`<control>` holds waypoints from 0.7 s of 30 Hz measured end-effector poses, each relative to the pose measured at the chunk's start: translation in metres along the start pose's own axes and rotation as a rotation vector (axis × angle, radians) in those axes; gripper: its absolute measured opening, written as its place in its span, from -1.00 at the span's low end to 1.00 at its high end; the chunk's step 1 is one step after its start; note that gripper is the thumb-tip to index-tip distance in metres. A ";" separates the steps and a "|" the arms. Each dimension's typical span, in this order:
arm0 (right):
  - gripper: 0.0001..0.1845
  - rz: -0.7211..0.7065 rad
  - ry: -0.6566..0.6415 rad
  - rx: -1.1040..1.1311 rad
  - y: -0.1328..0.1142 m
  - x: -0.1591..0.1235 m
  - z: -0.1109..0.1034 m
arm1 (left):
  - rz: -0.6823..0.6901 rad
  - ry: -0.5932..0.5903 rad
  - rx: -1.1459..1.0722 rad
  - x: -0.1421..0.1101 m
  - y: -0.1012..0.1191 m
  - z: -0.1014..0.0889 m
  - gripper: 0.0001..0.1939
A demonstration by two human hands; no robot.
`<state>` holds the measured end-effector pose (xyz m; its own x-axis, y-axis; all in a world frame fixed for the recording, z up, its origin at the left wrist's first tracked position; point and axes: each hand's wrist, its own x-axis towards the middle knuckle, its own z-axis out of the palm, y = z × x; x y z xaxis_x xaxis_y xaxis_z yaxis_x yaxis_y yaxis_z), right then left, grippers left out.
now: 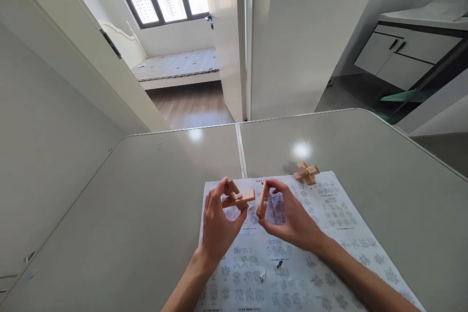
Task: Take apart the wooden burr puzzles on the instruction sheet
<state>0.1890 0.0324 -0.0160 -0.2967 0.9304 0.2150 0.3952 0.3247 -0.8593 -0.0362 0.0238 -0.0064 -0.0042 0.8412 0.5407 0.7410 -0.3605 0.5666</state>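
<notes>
Left hand, half curled, pinches crossed wooden pieces; right hand, likewise, grips one wooden block — both above a printed sheet.

I can't read a single word or number from here. The sheet carries a printed heading along its far edge and short captions among its small drawings, all too tiny for me to decipher. On a block in the left hand I see a dark mark, its shape unclear to me.
</notes>
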 end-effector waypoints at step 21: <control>-0.34 -0.246 -0.098 -0.366 -0.002 0.003 0.003 | -0.196 -0.138 -0.173 0.001 0.011 -0.003 -0.09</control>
<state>0.1845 0.0342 -0.0153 -0.4946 0.8033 0.3318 0.5791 0.5892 -0.5635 -0.0299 0.0194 0.0025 -0.0359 0.9441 0.3276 0.6096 -0.2391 0.7558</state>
